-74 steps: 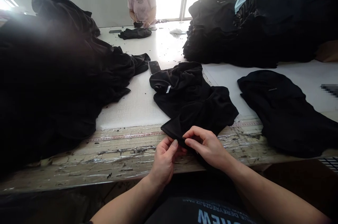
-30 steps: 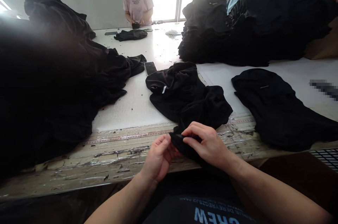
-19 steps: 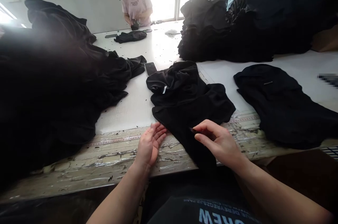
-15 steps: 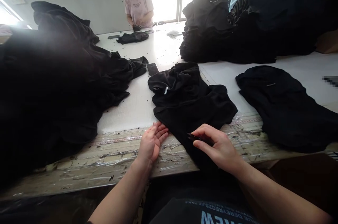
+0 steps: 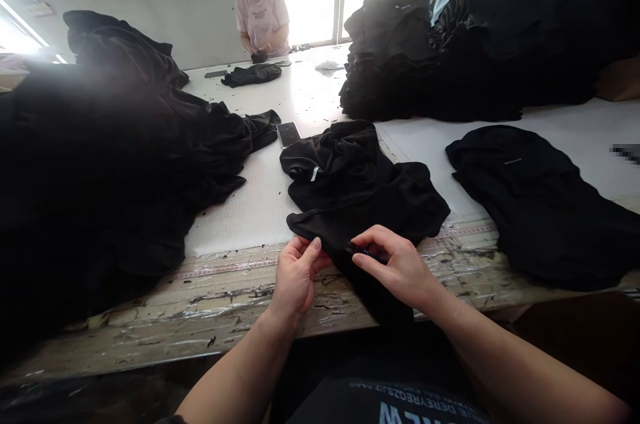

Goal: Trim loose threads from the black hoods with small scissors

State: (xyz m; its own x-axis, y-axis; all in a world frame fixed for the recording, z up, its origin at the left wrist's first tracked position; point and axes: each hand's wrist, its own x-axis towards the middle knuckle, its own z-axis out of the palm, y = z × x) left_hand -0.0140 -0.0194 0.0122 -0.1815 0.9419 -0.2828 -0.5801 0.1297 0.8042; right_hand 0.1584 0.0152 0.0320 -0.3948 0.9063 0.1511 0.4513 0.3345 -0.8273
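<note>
A black garment point(image 5: 357, 187) lies crumpled on the table in front of me, with one end hanging over the near edge. My left hand point(image 5: 296, 275) pinches the garment's near hem between thumb and fingers. My right hand point(image 5: 395, 265) rests on the same hem just to the right, holding a small dark tool point(image 5: 361, 251) against the cloth. A small white label point(image 5: 315, 174) shows on the garment's far fold.
A big heap of black garments point(image 5: 100, 151) fills the left side, another heap point(image 5: 450, 44) the far right. One flat black garment point(image 5: 535, 201) lies at the right. A phone point(image 5: 289, 134) lies mid-table. A person in a pink shirt point(image 5: 261, 14) works at the far end.
My left hand had let go and lain flat on the table edge; now it has come back and pinched the hem. My right hand stayed on the cloth with the tool.
</note>
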